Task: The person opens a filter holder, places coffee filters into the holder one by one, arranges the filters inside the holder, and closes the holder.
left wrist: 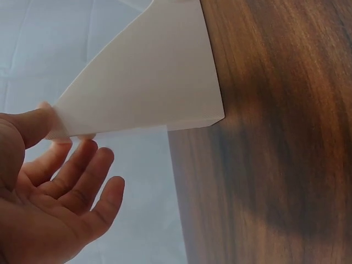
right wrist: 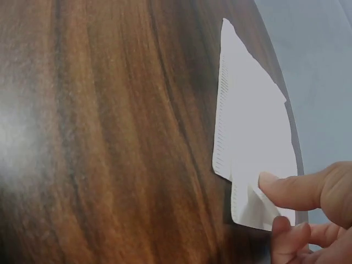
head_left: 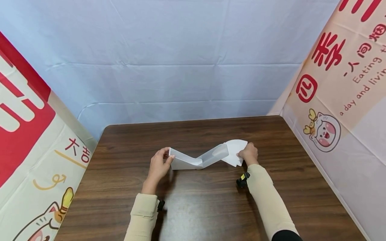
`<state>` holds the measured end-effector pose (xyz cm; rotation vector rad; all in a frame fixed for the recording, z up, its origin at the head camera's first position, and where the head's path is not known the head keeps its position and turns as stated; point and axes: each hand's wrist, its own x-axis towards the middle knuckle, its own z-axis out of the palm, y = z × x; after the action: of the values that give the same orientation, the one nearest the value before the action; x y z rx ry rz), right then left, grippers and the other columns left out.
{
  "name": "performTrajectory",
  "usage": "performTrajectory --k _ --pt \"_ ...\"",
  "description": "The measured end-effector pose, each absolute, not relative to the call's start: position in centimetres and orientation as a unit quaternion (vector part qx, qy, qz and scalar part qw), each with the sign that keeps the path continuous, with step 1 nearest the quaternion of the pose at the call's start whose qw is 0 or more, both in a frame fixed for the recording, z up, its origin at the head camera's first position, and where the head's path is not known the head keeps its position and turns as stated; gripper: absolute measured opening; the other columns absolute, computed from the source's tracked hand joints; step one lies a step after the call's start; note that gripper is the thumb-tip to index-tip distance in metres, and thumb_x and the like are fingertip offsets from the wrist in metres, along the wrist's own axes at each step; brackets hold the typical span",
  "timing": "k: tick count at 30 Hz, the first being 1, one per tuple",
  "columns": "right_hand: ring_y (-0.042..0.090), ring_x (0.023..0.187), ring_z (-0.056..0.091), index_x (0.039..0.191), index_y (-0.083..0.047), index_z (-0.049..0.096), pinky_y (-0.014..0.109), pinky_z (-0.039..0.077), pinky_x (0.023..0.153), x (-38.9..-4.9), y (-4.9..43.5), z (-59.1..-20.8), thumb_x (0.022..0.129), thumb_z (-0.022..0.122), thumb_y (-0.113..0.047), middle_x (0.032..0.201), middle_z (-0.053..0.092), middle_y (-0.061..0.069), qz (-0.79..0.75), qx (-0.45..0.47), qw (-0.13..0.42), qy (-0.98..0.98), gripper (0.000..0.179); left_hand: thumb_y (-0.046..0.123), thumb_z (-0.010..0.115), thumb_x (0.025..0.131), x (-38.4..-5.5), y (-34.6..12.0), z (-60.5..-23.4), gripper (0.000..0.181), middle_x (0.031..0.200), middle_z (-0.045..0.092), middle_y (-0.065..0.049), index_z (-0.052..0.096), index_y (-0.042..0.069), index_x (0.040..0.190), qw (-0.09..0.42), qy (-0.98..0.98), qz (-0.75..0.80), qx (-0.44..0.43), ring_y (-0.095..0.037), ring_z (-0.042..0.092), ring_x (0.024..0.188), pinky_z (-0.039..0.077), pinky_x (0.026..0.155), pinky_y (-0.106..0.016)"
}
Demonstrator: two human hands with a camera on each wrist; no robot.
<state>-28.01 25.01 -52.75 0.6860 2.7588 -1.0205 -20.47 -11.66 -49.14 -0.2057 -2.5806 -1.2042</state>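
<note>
A white open-topped holder (head_left: 186, 164) with sides that dip in the middle stands on the table. My left hand (head_left: 158, 166) pinches its left end; in the left wrist view, my thumb and fingers meet at the narrow corner of the white side panel (left wrist: 143, 77). At the holder's right end, white paper coffee filters (head_left: 235, 150) with crimped edges lie partly fanned. My right hand (head_left: 249, 154) pinches a filter at its lower edge, which bends up between thumb and fingers in the right wrist view, over the filters (right wrist: 250, 121). How many filters there are is unclear.
The dark wooden table (head_left: 199, 201) extends around the holder. A pale cloth (head_left: 169, 67) hangs behind its far edge. Printed cloths stand to the left (head_left: 30, 140) and right (head_left: 346, 110).
</note>
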Motion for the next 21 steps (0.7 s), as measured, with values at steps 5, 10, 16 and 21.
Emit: performTrajectory --k 5,10,16,21 --pt "0.048 0.106 0.047 0.128 0.017 0.033 0.051 0.043 0.088 -27.9 24.91 -52.78 0.074 0.076 -0.005 0.114 0.046 0.038 -0.361 0.231 0.047 0.902 0.073 0.017 0.069 0.086 -20.39 -11.72 -49.25 0.033 0.104 0.063 -0.013 0.058 0.003 0.114 0.132 -0.893 -0.427 -0.062 -0.027 0.059 0.097 0.049 0.08 -0.042" --pt "0.045 0.11 0.044 0.127 0.015 0.04 0.048 0.045 0.087 -27.66 25.16 -52.97 0.076 0.071 -0.003 0.119 0.046 0.033 -0.412 0.23 0.036 0.881 0.063 0.014 0.068 0.087 -20.5 -11.83 -49.5 0.032 0.102 0.064 -0.013 0.056 0.004 0.115 0.118 -0.877 -0.461 -0.069 -0.025 0.062 0.094 0.051 0.081 -0.038" --pt "0.026 0.076 0.053 0.111 0.009 0.054 0.032 0.047 0.059 -27.26 25.55 -53.25 0.079 0.068 -0.006 0.102 0.054 0.023 -0.471 0.246 0.031 0.847 0.038 0.014 0.067 0.087 -20.6 -11.93 -49.55 0.033 0.104 0.063 -0.014 0.055 0.003 0.115 0.106 -0.874 -0.469 -0.071 -0.025 0.062 0.094 0.051 0.081 -0.038" --pt "0.013 0.054 0.047 0.107 0.006 0.053 0.024 0.039 0.046 -27.06 25.77 -53.12 0.08 0.068 -0.005 0.103 0.053 0.017 -0.517 0.247 0.042 0.819 0.033 0.014 0.066 0.088 -20.74 -12.02 -49.65 0.031 0.106 0.063 -0.014 0.055 0.003 0.116 0.1 -0.871 -0.476 -0.07 -0.025 0.062 0.095 0.051 0.083 -0.038"
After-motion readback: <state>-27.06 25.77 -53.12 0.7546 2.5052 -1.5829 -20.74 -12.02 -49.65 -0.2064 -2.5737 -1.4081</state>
